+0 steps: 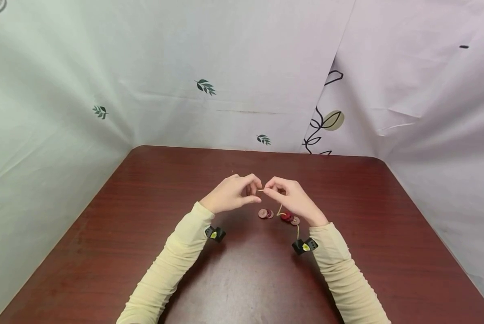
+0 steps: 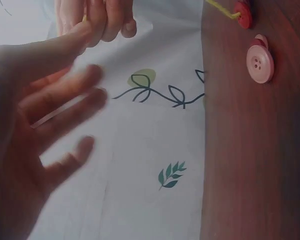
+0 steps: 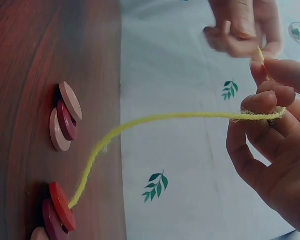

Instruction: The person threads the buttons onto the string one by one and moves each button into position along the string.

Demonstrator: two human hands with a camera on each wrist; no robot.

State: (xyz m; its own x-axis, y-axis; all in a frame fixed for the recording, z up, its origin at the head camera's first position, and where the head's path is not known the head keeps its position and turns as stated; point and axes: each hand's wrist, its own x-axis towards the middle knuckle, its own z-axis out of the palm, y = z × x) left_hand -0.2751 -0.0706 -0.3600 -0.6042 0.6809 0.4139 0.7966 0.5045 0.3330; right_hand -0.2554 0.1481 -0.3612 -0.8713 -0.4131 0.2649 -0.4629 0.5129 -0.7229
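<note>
Above the table, my right hand point(image 1: 292, 195) pinches a yellow string point(image 3: 180, 115) near its end between thumb and fingertip. The string also passes through its curled fingers, then drops to a small group of threaded buttons point(image 1: 287, 217), red, dark red and pink. A short tip of string points toward my left hand point(image 1: 237, 192). That hand is close by, with its thumb apart from the fingers and the fingers loosely spread in the left wrist view. Left of the threaded buttons lie several loose buttons point(image 1: 263, 213), pink and dark red, overlapping each other.
The dark red-brown table point(image 1: 144, 234) spreads under both arms. A pale cloth wall point(image 1: 242, 67) with leaf prints rises behind and beside it. Small black wrist cameras point(image 1: 215, 234) sit at both sleeves.
</note>
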